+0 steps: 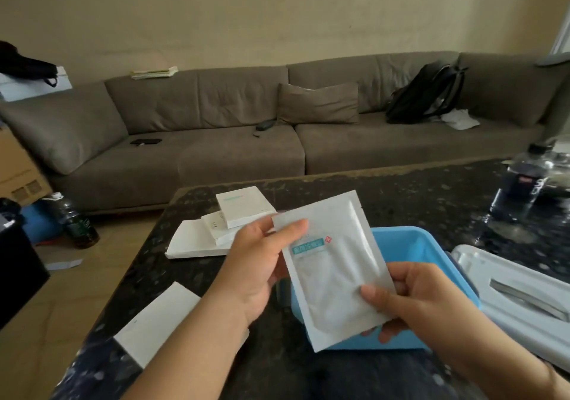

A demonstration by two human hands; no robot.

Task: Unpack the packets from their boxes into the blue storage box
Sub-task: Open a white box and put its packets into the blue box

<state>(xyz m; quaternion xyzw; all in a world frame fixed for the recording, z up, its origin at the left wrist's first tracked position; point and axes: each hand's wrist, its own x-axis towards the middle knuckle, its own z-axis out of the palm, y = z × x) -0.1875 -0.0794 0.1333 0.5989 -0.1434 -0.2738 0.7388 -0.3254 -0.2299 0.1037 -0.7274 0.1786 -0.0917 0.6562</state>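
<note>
A white foil packet [334, 264] with a teal label is held up over the blue storage box [410, 245]. My left hand [262, 261] pinches its upper left corner, thumb on the front. My right hand [413, 298] pinches its lower right edge, fingers behind. The box stands on the dark stone table, mostly hidden behind the packet and my right hand; what lies inside cannot be seen. A stack of white boxes [225, 224] lies on the table beyond my left hand. Another white box [157, 322] lies flat under my left forearm near the table's left edge.
The storage box's clear grey lid [518, 294] lies to the right of it. A plastic water bottle [524, 180] stands at the table's far right. Beyond the table runs a grey sofa [246, 140] with a black backpack [428, 91]. A green bottle [77, 224] stands on the floor left.
</note>
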